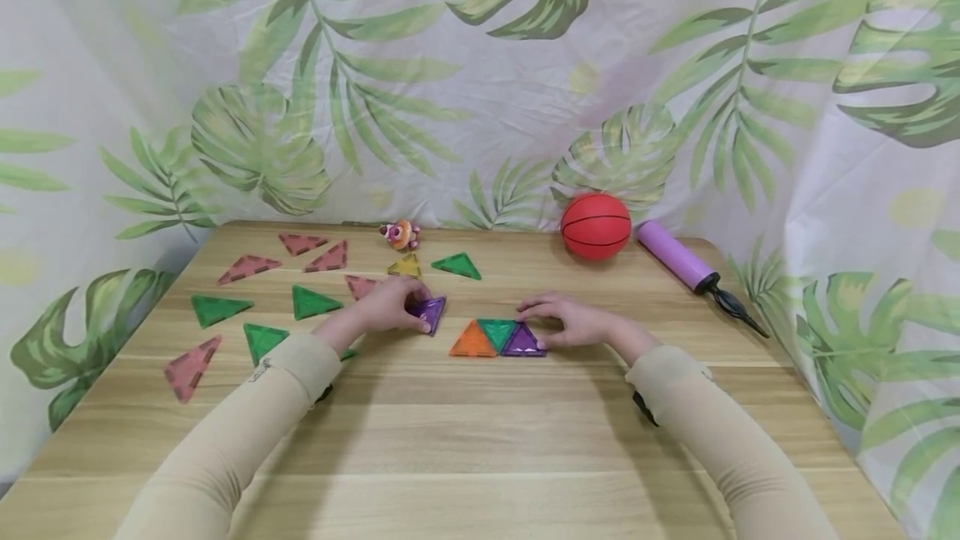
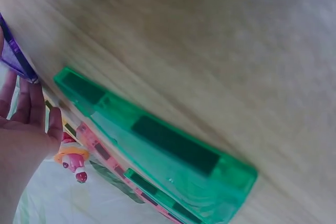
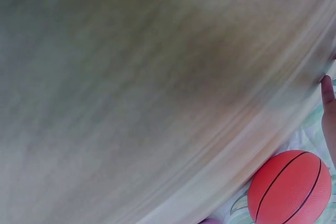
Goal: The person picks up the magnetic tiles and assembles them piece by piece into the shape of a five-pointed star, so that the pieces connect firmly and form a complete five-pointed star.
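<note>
Between the thumb and fingers of my left hand [image 1: 386,305] is a purple triangular magnetic tile [image 1: 430,315], slightly tilted at the table. The left wrist view shows the same purple tile [image 2: 14,59] at its left edge, by the fingertips. To the right lies a joined row: an orange triangular tile [image 1: 474,340], a teal one [image 1: 497,332] and a second purple one [image 1: 522,341]. My right hand [image 1: 573,321] rests at the row's right end, its thumb touching that second purple tile and its fingers loosely extended. Only a sliver of the right hand [image 3: 329,116] enters the right wrist view.
Several green tiles [image 1: 315,302] and red tiles [image 1: 192,368] are spread over the left of the wooden table [image 1: 480,457]. Behind them are a yellow tile [image 1: 405,266] and a small figurine [image 1: 402,234]. A red ball [image 1: 596,227] and a purple hand pump [image 1: 677,257] lie back right.
</note>
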The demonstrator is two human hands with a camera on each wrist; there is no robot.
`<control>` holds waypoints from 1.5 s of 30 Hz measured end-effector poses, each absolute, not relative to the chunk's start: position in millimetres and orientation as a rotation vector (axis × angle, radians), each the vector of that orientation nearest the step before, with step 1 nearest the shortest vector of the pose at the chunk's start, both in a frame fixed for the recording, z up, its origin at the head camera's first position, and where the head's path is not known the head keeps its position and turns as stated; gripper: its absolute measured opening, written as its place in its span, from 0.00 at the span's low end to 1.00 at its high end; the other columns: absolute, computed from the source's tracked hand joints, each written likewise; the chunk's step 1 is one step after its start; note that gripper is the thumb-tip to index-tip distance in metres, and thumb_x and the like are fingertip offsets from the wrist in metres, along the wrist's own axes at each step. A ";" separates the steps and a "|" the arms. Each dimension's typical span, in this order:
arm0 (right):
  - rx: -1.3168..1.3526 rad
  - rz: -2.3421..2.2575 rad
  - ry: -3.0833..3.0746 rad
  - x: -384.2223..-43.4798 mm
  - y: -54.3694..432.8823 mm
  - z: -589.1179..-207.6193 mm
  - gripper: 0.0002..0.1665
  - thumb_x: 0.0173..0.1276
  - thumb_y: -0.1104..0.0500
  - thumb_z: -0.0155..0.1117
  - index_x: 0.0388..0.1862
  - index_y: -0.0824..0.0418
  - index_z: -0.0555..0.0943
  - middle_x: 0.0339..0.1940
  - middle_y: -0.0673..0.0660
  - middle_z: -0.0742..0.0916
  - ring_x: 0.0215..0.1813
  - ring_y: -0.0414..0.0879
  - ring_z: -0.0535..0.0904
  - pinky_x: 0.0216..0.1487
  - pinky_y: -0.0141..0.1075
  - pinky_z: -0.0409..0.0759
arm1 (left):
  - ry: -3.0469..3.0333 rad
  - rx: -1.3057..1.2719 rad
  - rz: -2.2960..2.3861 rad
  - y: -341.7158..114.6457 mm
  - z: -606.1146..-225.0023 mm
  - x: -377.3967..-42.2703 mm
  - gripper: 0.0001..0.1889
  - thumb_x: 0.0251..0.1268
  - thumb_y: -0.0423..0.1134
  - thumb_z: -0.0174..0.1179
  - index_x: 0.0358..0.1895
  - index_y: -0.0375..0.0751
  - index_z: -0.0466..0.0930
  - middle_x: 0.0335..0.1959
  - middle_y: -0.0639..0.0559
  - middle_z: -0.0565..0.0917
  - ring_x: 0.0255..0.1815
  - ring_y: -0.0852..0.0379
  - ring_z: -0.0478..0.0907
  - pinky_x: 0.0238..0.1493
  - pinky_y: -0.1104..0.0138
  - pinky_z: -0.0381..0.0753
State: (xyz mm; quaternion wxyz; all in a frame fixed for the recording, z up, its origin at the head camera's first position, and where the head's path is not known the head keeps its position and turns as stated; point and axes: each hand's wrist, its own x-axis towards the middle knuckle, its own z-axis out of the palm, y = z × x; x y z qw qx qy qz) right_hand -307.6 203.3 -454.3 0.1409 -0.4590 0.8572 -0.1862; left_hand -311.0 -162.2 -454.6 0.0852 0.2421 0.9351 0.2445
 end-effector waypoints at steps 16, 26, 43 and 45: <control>-1.306 -0.550 2.465 -306.9 201.1 -456.2 0.30 0.65 0.52 0.63 0.66 0.56 0.72 0.70 0.56 0.70 0.72 0.54 0.60 0.70 0.52 0.57 | 2.752 0.753 0.859 -170.9 -446.5 -313.1 0.05 0.66 0.36 0.58 0.39 0.40 0.72 0.35 0.48 0.78 0.37 0.52 0.73 0.39 0.59 0.72; -1.333 -0.562 2.459 -305.5 199.8 -452.1 0.30 0.65 0.53 0.63 0.66 0.58 0.72 0.69 0.58 0.70 0.71 0.56 0.60 0.70 0.53 0.57 | 2.666 0.707 1.034 -160.2 -431.4 -303.3 0.11 0.64 0.34 0.59 0.48 0.39 0.74 0.37 0.47 0.80 0.39 0.55 0.77 0.39 0.64 0.75; -1.316 -0.556 2.459 -306.3 202.5 -454.0 0.30 0.65 0.54 0.63 0.66 0.57 0.71 0.70 0.58 0.69 0.72 0.55 0.60 0.70 0.52 0.57 | 2.348 0.742 1.347 -128.3 -419.1 -271.3 0.10 0.64 0.32 0.59 0.48 0.39 0.79 0.36 0.45 0.82 0.33 0.46 0.82 0.37 0.51 0.82; -1.312 -0.554 2.459 -306.1 202.7 -453.9 0.30 0.65 0.53 0.63 0.66 0.57 0.71 0.70 0.58 0.69 0.72 0.55 0.60 0.71 0.51 0.56 | 2.310 0.738 1.358 -122.9 -419.9 -267.3 0.11 0.64 0.31 0.59 0.50 0.39 0.79 0.37 0.45 0.82 0.34 0.47 0.82 0.39 0.52 0.82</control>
